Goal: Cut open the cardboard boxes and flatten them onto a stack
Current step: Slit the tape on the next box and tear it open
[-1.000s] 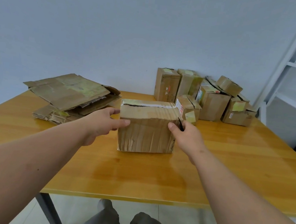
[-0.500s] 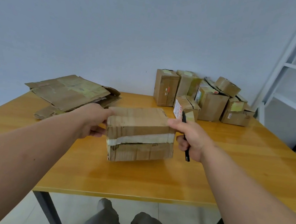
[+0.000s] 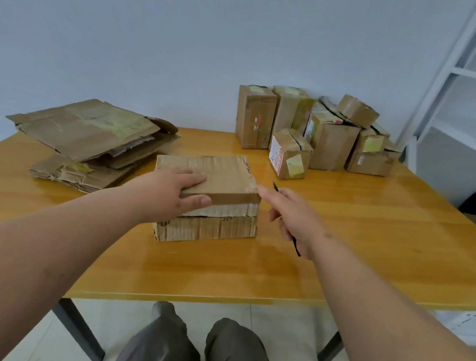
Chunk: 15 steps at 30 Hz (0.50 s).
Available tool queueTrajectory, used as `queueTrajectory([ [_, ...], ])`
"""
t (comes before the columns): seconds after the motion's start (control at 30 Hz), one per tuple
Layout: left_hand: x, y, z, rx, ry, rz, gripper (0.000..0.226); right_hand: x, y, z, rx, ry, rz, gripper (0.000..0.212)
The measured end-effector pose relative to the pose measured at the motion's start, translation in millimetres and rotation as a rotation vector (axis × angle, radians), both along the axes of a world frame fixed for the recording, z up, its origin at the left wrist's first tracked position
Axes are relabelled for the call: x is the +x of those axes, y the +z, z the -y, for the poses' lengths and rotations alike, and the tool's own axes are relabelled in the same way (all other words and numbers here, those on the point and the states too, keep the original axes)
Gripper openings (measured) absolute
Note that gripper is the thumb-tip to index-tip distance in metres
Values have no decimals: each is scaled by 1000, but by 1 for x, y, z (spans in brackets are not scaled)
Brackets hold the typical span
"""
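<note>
A worn brown cardboard box [image 3: 225, 176] lies flat on the wooden table [image 3: 372, 229], its taped seam facing me. My left hand [image 3: 176, 193] rests on the box's top near edge with straight fingers, the thumb on the front tape. My right hand [image 3: 292, 215] is just right of the box, curled round a thin black cutter [image 3: 296, 246], whose tip shows above the fingers; the index finger points at the box's top right corner. A stack of flattened cardboard [image 3: 88, 141] lies at the table's left rear.
Several sealed cardboard boxes [image 3: 324, 130] stand grouped at the table's back right against the wall. A white metal frame [image 3: 446, 84] rises at the right. My knees show under the table's near edge.
The box has been turned down flat onto the table, taped seam toward me. My left hand moved from its left side onto its top; my right hand came off the box's right side.
</note>
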<state>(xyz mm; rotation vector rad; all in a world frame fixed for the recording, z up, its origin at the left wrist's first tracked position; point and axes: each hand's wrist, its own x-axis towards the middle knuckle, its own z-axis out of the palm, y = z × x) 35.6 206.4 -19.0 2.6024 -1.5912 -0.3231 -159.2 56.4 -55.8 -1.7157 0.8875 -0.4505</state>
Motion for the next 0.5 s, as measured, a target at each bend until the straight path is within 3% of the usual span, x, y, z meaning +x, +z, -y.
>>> queueTrajectory([
  [0.1,6,-3,-3,-6,-30,13,82,-10,-8,3,-32,-44,-71,31],
  [0.2,9,-6,-4,-17,-48,12,80,-14,-18,6,-216,-44,-124,16],
  [0.5,17,-14,-7,-76,-72,-64,77,-23,-43,-4,-603,66,-22,12],
])
